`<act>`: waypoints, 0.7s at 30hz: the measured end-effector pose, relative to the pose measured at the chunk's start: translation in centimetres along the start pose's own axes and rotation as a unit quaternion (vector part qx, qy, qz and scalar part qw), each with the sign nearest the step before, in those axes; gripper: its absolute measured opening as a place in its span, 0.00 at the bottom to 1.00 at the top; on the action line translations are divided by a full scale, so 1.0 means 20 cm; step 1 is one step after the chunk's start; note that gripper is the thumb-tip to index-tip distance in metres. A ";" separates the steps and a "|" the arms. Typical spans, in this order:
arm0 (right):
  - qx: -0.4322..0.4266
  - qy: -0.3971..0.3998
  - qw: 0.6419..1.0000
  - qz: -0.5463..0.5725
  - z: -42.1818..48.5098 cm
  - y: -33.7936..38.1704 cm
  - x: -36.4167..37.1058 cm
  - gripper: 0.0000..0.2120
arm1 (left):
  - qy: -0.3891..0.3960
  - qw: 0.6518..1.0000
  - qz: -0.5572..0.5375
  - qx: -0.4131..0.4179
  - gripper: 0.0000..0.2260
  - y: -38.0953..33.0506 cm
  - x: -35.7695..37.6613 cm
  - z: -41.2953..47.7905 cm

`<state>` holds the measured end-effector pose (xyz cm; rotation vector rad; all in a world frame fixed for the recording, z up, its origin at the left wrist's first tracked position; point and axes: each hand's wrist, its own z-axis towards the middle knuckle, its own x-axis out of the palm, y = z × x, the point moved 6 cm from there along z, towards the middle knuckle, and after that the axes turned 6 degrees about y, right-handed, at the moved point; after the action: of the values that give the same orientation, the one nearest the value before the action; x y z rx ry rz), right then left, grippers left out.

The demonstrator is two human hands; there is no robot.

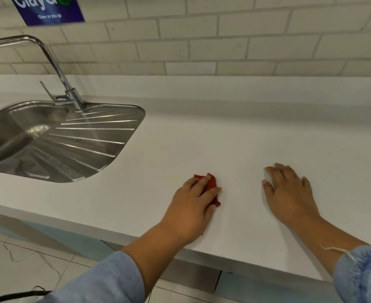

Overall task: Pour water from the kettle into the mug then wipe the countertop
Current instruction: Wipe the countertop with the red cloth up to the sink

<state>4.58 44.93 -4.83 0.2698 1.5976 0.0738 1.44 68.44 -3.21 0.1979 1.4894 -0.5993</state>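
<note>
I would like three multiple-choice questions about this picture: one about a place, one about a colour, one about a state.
1. Where does the sink lie from the cloth? A) left B) right C) on it
2. The cloth's colour? A) blue B) red C) green
3. The right hand? A) grips a cup B) lies flat on the countertop C) makes a fist
Answers: 1A, the sink is at far left; 2B, red shows beneath the left hand; 3B, it rests spread on the surface.
</note>
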 end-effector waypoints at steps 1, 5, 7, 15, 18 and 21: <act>0.001 0.000 1.000 -0.001 0.00 0.00 0.00 0.22 | 0.007 1.000 0.004 0.004 0.20 -0.01 0.03 0.00; 0.001 0.002 1.000 -0.006 0.00 0.00 0.00 0.22 | -0.010 0.999 0.012 -0.029 0.22 0.19 0.00 0.03; 0.002 0.001 1.000 -0.005 0.00 0.00 0.00 0.22 | -0.032 0.996 0.020 -0.082 0.19 0.36 -0.05 0.04; 0.005 0.003 1.000 -0.007 0.00 0.00 0.01 0.22 | -0.109 0.979 -0.018 -0.171 0.15 0.61 -0.18 0.08; 0.008 0.002 1.000 -0.003 0.00 0.01 0.00 0.21 | -0.091 0.990 -0.054 -0.088 0.16 0.36 -0.12 0.19; 0.008 -0.002 1.000 -0.005 0.00 0.01 -0.01 0.21 | -0.032 0.999 -0.021 -0.018 0.21 0.15 0.00 0.26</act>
<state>4.68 45.11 -4.67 0.2746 1.5968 0.0535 7.41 68.46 -3.47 0.1181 1.4442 -0.6061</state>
